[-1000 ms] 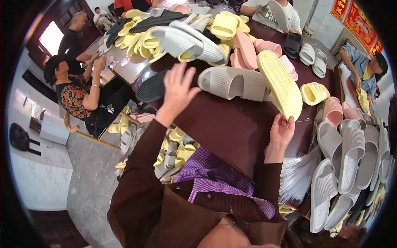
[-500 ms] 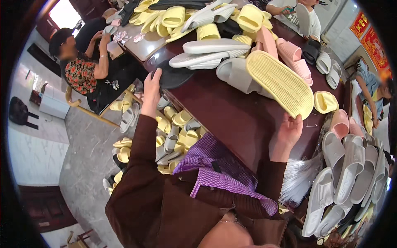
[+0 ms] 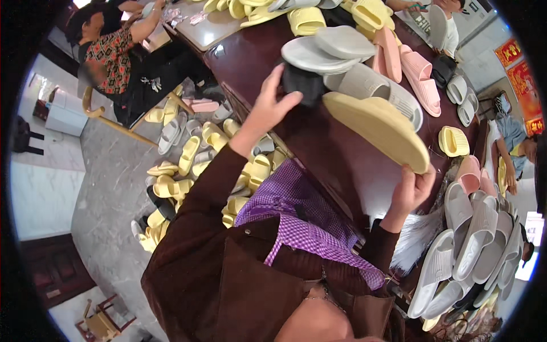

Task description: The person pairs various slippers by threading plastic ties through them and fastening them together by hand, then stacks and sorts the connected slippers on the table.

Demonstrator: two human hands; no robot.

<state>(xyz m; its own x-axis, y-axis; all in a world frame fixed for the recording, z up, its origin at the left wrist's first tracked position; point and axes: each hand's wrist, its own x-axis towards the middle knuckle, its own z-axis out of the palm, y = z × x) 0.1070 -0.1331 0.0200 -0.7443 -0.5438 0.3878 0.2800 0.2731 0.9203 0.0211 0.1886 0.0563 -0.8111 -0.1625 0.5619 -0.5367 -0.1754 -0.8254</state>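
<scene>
My right hand (image 3: 415,187) pinches one end of a yellow slipper (image 3: 376,130), thumb and fingers closed on its edge. The slipper is tilted above the dark red table, its far end close to a grey slipper (image 3: 367,82). At the near left of the pile, my left hand (image 3: 268,108) grips a black slipper (image 3: 305,85), the thumb lying by its near side. Part of the black slipper is hidden beneath two stacked pale grey slippers (image 3: 319,54). Pink slippers (image 3: 420,80) lie beyond, to the right.
Another small yellow slipper (image 3: 454,141) sits toward the table's right edge. Grey slippers (image 3: 481,233) are stacked at the lower right beside a bundle of clear strands (image 3: 407,245). More slippers cover the floor (image 3: 114,188) at left. A seated person (image 3: 114,62) works there, others across the table.
My left hand has moved right with the black slipper, bringing it against the grey ones. The yellow slipper has tipped, so its ribbed face no longer shows. The whole view has shifted slightly.
</scene>
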